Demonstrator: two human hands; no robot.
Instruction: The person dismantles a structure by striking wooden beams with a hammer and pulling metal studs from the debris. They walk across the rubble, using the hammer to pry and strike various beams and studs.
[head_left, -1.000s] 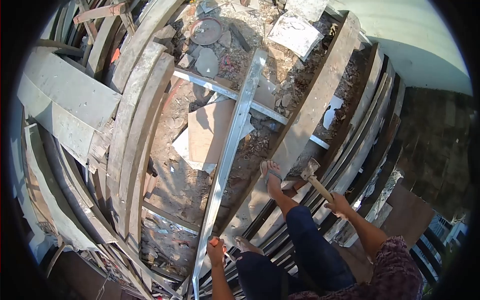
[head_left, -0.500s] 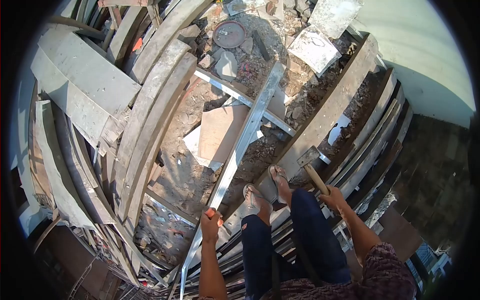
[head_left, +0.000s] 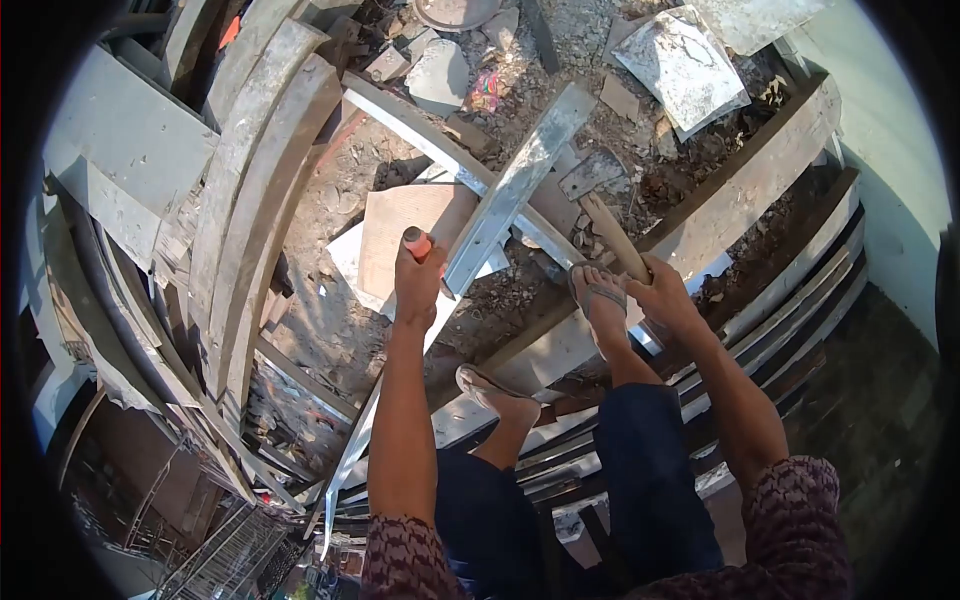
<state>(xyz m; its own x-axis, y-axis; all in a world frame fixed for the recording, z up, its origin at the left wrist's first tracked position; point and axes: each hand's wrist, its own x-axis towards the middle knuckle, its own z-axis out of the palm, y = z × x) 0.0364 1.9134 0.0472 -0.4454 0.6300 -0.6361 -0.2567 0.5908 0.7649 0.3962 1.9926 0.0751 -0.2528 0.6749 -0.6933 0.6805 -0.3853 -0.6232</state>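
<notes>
My left hand (head_left: 415, 285) is closed around the red grip of a hand tool (head_left: 417, 241) with a dark end pointing up. The tool's lower part is hidden behind the hand. This hand is beside a long pale beam (head_left: 525, 185) that slants across another beam (head_left: 420, 135). My right hand (head_left: 662, 298) is wrapped round the wooden handle of a hammer (head_left: 612, 232). The blocky hammer head is over the rubble, right of the pale beam. A flat brownish board (head_left: 405, 235) lies on the ground left of the beam.
My sandalled feet (head_left: 605, 305) stand on a wide plank (head_left: 560, 350). Curved-looking planks (head_left: 250, 180) are stacked at the left, more planks (head_left: 800, 270) at the right beside a pale wall (head_left: 885, 130). Broken slabs (head_left: 685, 70) and debris cover the ground ahead.
My left hand has moved forward along the pale beam with the red-gripped tool. My right hand has brought the hammer forward, closer to the beam. My feet are farther apart, and the view has shifted.
</notes>
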